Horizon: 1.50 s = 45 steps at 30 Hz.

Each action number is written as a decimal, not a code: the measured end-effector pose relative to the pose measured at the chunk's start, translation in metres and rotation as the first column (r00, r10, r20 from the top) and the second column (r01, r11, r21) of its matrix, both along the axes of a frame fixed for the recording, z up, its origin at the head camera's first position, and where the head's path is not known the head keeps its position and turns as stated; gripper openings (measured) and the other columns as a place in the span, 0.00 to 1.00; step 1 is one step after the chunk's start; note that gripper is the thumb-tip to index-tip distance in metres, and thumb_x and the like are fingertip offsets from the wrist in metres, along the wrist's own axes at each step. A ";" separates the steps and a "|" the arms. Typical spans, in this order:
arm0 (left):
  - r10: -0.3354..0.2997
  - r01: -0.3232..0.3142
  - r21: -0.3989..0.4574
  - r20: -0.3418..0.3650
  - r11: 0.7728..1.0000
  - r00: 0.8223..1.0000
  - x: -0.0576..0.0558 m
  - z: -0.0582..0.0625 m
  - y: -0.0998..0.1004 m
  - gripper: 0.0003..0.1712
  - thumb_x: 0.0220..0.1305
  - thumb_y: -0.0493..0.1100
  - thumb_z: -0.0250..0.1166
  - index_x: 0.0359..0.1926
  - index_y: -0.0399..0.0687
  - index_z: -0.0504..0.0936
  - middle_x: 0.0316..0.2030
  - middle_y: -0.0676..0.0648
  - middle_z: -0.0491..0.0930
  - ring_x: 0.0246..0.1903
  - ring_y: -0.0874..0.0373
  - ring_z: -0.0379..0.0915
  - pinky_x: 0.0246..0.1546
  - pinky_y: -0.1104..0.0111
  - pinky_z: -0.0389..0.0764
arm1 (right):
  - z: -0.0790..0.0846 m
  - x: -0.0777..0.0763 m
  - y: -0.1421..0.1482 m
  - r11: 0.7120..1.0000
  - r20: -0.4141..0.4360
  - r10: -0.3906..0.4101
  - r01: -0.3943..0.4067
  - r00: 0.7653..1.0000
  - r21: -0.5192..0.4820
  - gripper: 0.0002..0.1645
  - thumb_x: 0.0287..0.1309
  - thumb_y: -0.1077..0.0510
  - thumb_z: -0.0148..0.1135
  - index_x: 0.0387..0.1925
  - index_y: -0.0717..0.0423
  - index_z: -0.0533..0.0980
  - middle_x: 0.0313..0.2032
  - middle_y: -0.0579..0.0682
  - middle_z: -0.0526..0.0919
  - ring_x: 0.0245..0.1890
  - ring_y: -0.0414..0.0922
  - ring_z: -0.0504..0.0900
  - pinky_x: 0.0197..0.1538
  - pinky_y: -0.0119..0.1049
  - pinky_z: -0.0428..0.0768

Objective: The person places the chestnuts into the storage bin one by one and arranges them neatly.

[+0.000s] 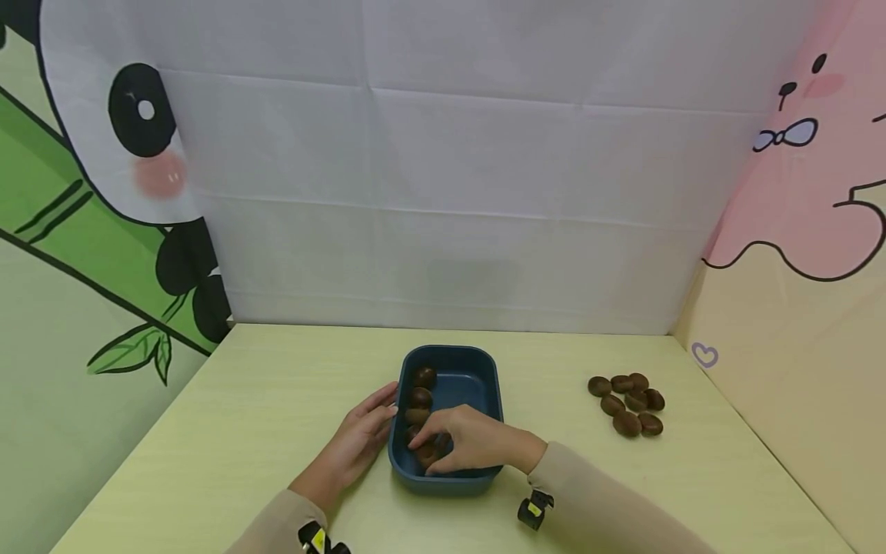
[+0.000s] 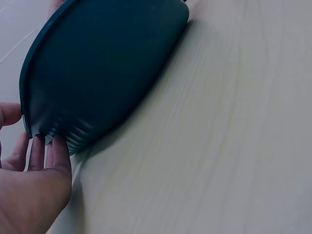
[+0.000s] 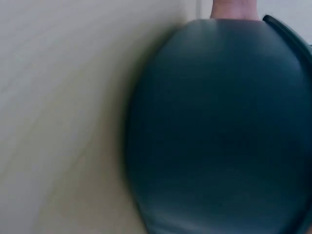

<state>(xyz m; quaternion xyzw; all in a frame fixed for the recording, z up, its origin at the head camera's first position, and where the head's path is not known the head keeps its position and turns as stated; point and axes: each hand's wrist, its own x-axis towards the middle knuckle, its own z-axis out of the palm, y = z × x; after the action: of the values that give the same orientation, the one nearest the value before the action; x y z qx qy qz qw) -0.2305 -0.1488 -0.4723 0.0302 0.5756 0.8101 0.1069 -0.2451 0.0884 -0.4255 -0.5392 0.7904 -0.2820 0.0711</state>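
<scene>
right hand (image 1: 471, 440) is inside the dark blue rectangular plastic bin (image 1: 474, 385), which sits on the pale yellow wood-grain worktop (image 1: 554, 369). its grip is narrow: thumb and forefinger curled round a glossy brown oval nut (image 1: 427, 455) by the bin's near-left corner. left hand (image 1: 360, 440) has its fingers mostly straight against the outside of the left wall, looks like steadying. other brown nuts (image 1: 420, 398) lie in a column along the inside of that wall. loose cluster of similar nuts (image 1: 626, 424) on the worktop, well apart to the right. right wrist view is mostly bin wall, so can't tell how firm the pinch is. my read: step in hand is setting this nut at the column's near end. next move calls for spreading thumb and forefinger without nudging the neighbours, then lifting clear of the rim.
</scene>
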 end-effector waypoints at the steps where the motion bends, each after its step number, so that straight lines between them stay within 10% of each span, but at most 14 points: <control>1: 0.001 -0.001 0.000 0.002 1.000 1.000 0.000 0.000 0.000 0.32 0.73 0.36 0.54 0.75 0.41 0.60 0.73 0.41 0.59 0.69 0.48 0.61 0.65 0.63 0.66 | -0.002 0.001 -0.003 1.000 -0.013 0.000 0.000 1.000 0.008 0.21 0.56 0.56 0.75 0.53 0.52 0.83 0.50 0.42 0.83 0.51 0.30 0.78 0.52 0.25 0.76; 32: -0.015 0.015 -0.021 -0.028 1.000 0.999 -0.001 -0.001 -0.001 0.33 0.73 0.38 0.56 0.75 0.39 0.59 0.74 0.39 0.58 0.70 0.47 0.58 0.70 0.55 0.59 | -0.011 0.005 -0.019 1.000 -0.142 0.007 -0.003 0.990 0.026 0.19 0.55 0.59 0.76 0.50 0.52 0.84 0.47 0.40 0.85 0.50 0.27 0.77 0.54 0.19 0.70; 45: -0.017 0.017 -0.006 -0.024 1.000 1.000 -0.001 0.001 0.000 0.33 0.73 0.37 0.55 0.75 0.39 0.59 0.74 0.38 0.57 0.71 0.44 0.55 0.71 0.52 0.55 | 0.013 0.005 0.003 0.999 -0.043 -0.040 0.040 0.998 0.005 0.22 0.56 0.61 0.75 0.53 0.54 0.81 0.51 0.45 0.82 0.52 0.38 0.80 0.52 0.28 0.78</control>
<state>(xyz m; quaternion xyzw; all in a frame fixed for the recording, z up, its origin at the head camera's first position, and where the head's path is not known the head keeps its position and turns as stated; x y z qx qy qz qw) -0.2311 -0.1485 -0.4712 0.0443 0.5791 0.8070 0.1069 -0.2399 0.0912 -0.4121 -0.5288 0.8034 -0.2693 0.0502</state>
